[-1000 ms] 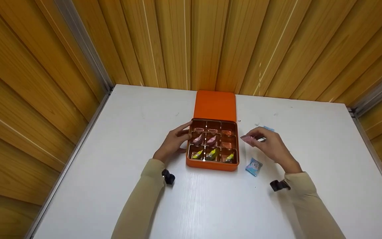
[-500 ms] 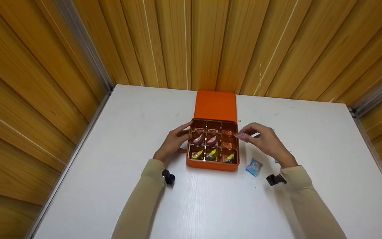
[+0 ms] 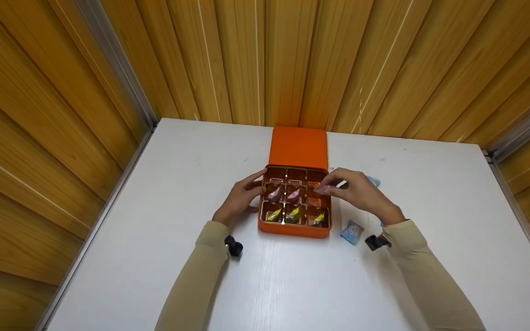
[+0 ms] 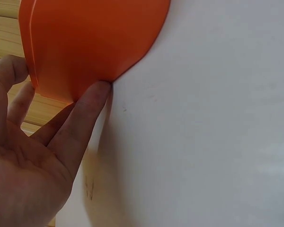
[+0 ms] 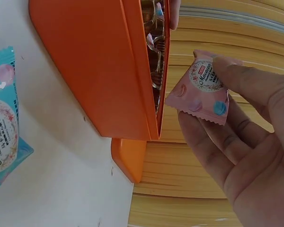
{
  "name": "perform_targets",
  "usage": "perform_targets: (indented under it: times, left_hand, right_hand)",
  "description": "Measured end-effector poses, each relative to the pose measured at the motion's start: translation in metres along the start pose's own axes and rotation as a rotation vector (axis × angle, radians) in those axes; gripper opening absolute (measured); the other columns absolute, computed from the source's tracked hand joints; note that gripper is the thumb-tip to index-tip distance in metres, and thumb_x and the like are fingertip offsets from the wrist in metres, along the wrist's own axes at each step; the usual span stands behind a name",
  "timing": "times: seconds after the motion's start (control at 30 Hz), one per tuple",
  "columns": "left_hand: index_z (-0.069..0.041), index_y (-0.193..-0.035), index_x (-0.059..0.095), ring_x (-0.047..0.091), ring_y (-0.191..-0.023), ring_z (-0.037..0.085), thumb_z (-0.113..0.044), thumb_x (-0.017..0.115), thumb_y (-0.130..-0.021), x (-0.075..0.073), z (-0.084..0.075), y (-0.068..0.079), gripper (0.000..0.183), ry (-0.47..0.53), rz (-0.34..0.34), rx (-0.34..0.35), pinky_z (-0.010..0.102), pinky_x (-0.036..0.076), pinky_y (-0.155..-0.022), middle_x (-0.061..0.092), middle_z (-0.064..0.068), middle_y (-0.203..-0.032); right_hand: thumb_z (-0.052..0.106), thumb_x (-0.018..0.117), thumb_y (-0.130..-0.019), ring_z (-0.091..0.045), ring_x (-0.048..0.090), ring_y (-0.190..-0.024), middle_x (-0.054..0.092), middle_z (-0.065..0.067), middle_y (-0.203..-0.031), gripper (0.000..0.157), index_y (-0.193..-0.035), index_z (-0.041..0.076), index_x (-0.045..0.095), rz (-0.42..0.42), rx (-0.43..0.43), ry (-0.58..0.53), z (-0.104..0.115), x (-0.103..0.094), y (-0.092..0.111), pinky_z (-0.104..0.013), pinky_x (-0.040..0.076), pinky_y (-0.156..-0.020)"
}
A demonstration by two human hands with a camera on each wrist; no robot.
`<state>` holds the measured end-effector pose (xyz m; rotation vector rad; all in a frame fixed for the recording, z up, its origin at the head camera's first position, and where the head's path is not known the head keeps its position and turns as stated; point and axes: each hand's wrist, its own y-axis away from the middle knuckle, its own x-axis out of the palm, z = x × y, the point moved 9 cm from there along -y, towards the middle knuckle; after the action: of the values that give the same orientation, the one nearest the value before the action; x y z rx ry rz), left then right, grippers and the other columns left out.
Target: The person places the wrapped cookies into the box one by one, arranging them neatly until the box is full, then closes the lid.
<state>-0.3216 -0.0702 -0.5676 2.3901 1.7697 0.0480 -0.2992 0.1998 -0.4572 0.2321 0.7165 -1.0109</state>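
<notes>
An orange box (image 3: 292, 231) with a tray of compartments lies in the middle of the table. Two pink packets (image 3: 294, 195) sit in its middle row, and yellow-green packets (image 3: 274, 214) fill the front row. My left hand (image 3: 239, 200) rests against the box's left side; in the left wrist view its fingertips (image 4: 97, 90) touch the orange wall. Between thumb and fingers my right hand (image 3: 361, 192) pinches a pink macaron packet (image 5: 201, 87). In the head view that packet hangs over the right compartment of the middle row.
The orange lid (image 3: 298, 146) lies behind the box. Right of the box is a blue packet (image 3: 352, 231); another blue packet (image 3: 373, 181) shows partly behind the right hand. Wood-patterned walls (image 3: 283, 59) enclose the white table (image 3: 191, 170) at the back and sides.
My right hand has moved left with the pink packet, from beside the box to over its right edge. The left hand and the box have stayed put.
</notes>
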Motion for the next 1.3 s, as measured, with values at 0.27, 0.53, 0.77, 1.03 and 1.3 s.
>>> perform_targets:
  times: [0.27,0.53,0.77,1.03,1.3]
  left_hand:
    - [-0.033,-0.161,0.050,0.060,-0.130,0.033,-0.019,0.065,-0.104,-0.001,0.000,0.000,0.061,-0.004,0.004,0.008,0.045,0.064,-0.072,0.056,0.016,-0.153]
    - [-0.032,-0.161,0.049,0.060,-0.131,0.032,-0.017,0.064,-0.104,0.000,0.000,0.000,0.062,-0.006,0.009,0.014,0.046,0.064,-0.074,0.056,0.015,-0.152]
    - [-0.031,-0.162,0.048,0.059,-0.132,0.033,-0.016,0.064,-0.105,0.000,0.000,0.000,0.061,0.009,0.016,0.022,0.046,0.064,-0.072,0.057,0.017,-0.151]
    - [-0.033,-0.161,0.049,0.061,-0.130,0.033,-0.016,0.064,-0.105,0.001,0.000,0.000,0.060,0.024,0.016,0.015,0.048,0.065,-0.075,0.056,0.015,-0.152]
    - [-0.032,-0.162,0.048,0.062,-0.128,0.032,-0.015,0.062,-0.107,0.002,-0.001,0.000,0.059,0.039,0.023,0.027,0.047,0.065,-0.075,0.056,0.014,-0.152]
  right_hand:
    - [0.005,0.077,-0.097,-0.021,0.068,-0.102,0.072,0.000,-0.111,0.020,-0.116,0.010,0.075,0.086,-0.040,0.062,0.009,0.010,-0.007,-0.048,0.058,-0.092]
    - [0.000,0.078,-0.095,-0.021,0.066,-0.100,0.072,-0.001,-0.109,0.020,-0.113,0.009,0.077,0.125,-0.110,0.153,0.016,0.018,-0.013,-0.039,0.058,-0.087]
    - [-0.003,0.078,-0.094,-0.021,0.067,-0.100,0.071,-0.002,-0.107,0.019,-0.110,0.007,0.077,0.179,-0.130,0.205,0.015,0.027,-0.017,-0.040,0.060,-0.085]
    - [-0.004,0.077,-0.094,-0.021,0.069,-0.101,0.070,-0.003,-0.108,0.020,-0.112,0.005,0.077,0.211,-0.105,0.223,0.015,0.031,-0.018,-0.039,0.061,-0.087]
    - [0.000,0.079,-0.094,-0.022,0.068,-0.102,0.070,-0.002,-0.107,0.017,-0.110,0.007,0.078,0.202,-0.098,0.292,0.014,0.029,-0.019,-0.042,0.059,-0.091]
